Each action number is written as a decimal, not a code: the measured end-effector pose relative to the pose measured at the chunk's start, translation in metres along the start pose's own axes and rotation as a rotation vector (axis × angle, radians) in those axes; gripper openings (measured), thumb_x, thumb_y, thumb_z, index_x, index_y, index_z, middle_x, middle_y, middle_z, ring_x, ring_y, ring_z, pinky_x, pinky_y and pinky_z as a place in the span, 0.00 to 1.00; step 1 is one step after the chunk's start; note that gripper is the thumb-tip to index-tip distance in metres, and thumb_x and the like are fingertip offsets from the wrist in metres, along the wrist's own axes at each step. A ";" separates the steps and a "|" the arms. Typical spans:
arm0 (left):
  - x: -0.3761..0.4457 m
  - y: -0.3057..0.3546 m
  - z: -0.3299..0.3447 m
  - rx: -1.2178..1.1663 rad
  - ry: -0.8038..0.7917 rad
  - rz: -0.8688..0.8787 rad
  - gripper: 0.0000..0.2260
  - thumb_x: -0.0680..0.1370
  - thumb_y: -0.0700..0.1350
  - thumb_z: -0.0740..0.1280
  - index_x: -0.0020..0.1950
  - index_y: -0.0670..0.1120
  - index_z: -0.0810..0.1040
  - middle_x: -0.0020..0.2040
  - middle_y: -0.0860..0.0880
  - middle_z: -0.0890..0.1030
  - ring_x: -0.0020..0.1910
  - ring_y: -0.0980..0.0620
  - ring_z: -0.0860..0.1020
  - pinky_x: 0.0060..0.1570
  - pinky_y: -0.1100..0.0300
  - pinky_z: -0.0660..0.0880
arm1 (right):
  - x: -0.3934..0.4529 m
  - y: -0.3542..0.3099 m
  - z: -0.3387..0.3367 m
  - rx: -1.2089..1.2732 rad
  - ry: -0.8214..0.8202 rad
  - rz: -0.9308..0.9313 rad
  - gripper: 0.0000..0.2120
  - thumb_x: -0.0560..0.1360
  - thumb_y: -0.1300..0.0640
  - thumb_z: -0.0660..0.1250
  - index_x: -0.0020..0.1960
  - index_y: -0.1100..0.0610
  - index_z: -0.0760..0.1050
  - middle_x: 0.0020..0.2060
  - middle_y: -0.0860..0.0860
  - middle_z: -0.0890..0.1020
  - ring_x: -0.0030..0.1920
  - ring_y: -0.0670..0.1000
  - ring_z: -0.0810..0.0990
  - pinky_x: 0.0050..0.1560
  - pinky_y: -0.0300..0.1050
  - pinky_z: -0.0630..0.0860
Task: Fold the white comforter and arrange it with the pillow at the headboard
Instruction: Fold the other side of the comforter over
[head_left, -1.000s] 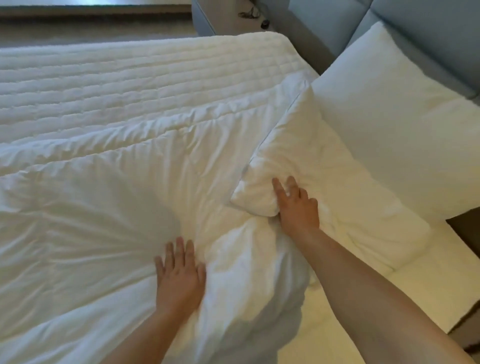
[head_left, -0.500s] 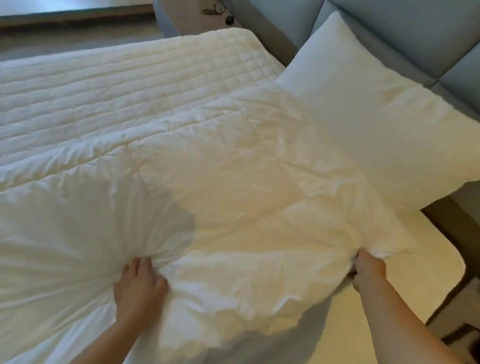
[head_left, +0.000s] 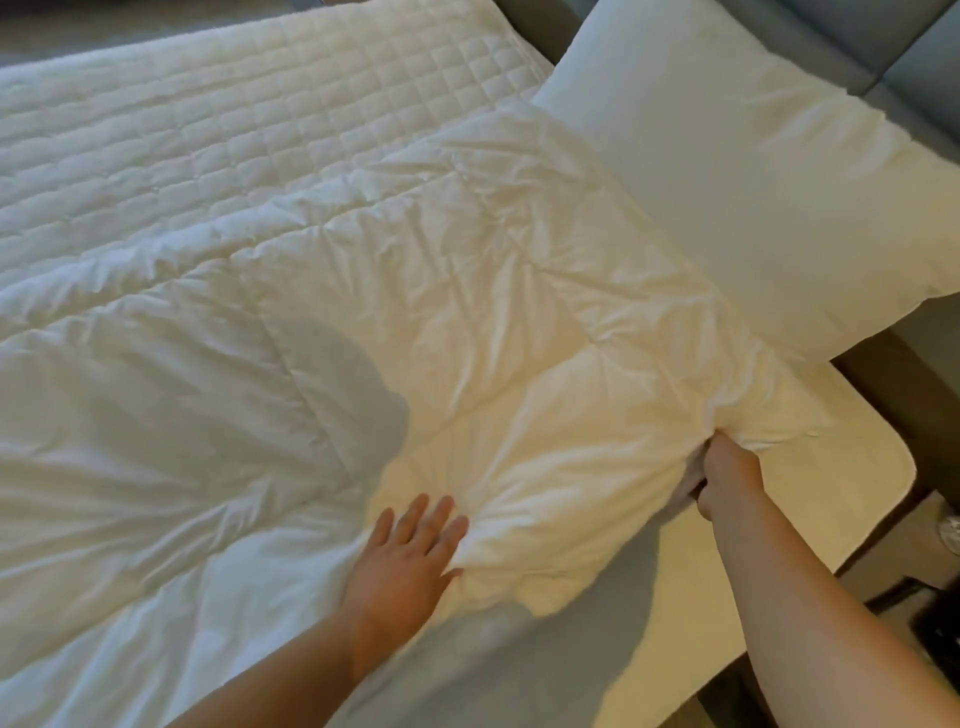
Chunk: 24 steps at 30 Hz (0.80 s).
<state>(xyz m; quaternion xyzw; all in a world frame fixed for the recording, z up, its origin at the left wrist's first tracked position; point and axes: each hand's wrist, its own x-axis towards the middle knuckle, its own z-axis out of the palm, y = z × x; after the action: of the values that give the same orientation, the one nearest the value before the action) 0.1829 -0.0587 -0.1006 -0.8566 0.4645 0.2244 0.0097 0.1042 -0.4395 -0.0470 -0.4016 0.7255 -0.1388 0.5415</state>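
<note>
Two bare hands on rumpled white quilted comforter (head_left: 467, 312), spread over quilted cream mattress (head_left: 260, 93): left hand (head_left: 402, 558) flat, fingers straight, pressing; right hand (head_left: 724, 475) gripping bunched edge. Plump white pillow (head_left: 753, 182) just beyond, against grey padded headboard (head_left: 857, 47).

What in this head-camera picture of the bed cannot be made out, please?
Head view:
- Right hand: its fingers are buried in the comforter fold.
- Pillow: its right end is cut off by the frame edge.
- Dark items on the floor: blurred, at the frame edge, unidentifiable.
- Left hand lies flat, fully visible.
</note>
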 end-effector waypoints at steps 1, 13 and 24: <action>-0.001 0.002 -0.007 -0.047 0.003 -0.001 0.25 0.83 0.59 0.45 0.69 0.54 0.76 0.69 0.52 0.77 0.67 0.45 0.76 0.61 0.46 0.75 | -0.001 -0.003 0.000 0.016 -0.003 0.017 0.20 0.75 0.40 0.62 0.55 0.54 0.76 0.52 0.53 0.80 0.55 0.57 0.76 0.58 0.55 0.75; -0.006 0.012 0.018 0.032 0.051 0.246 0.35 0.79 0.69 0.52 0.79 0.48 0.57 0.77 0.43 0.65 0.76 0.39 0.59 0.68 0.41 0.55 | -0.048 0.022 0.027 -0.809 0.121 -1.289 0.34 0.78 0.41 0.54 0.77 0.60 0.56 0.76 0.63 0.57 0.76 0.64 0.54 0.72 0.65 0.48; -0.072 -0.063 0.035 -0.066 0.164 -0.183 0.31 0.82 0.61 0.45 0.76 0.42 0.65 0.76 0.39 0.64 0.76 0.37 0.59 0.70 0.34 0.57 | -0.017 0.036 0.083 -1.424 -0.188 -1.196 0.32 0.78 0.35 0.43 0.78 0.48 0.53 0.78 0.55 0.53 0.78 0.60 0.47 0.72 0.69 0.45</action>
<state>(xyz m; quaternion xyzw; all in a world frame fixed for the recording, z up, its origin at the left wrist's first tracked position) 0.1867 0.0425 -0.1154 -0.9107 0.3760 0.1672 -0.0362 0.1641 -0.3847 -0.0900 -0.9550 0.2655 0.1160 0.0631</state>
